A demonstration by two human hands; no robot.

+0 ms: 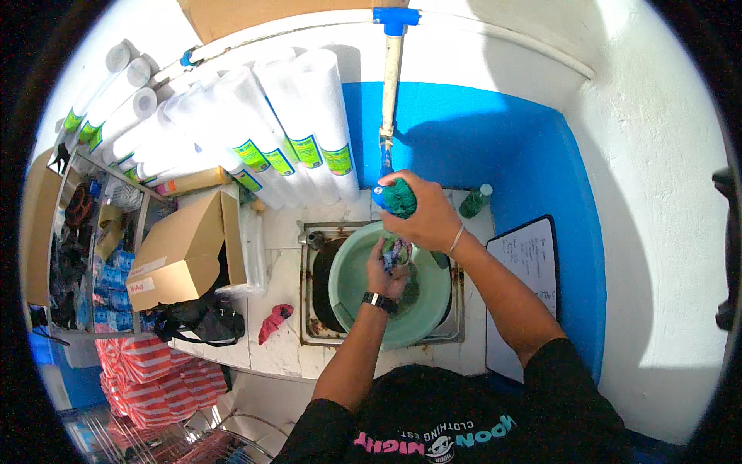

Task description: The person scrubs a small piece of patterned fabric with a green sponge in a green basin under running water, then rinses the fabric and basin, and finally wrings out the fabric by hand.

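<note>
1. Head view, and we've got both hands working around a pale green basin (402,337) sitting in the metal sink (325,339).
2. Our left hand (384,280) is curled around a small multicoloured bundle (398,252) over the basin; can't tell if that's cloth or a cup.
3. Right hand (433,216) is up by the blue tap handle (379,196), fingers wrapped round a green bundle (400,199), maybe a scrubber. Whether we're touching the handle too, no idea.
4. Best guess on the step: wet work at the tap. We can't make out running water.
5. Next move, we reckon, calls for a firm left grip over the basin and a careful right one near the tap.
6. Also on the bench (280,282): a crumpled pinkish-red cloth (275,323), left of the sink.
</note>
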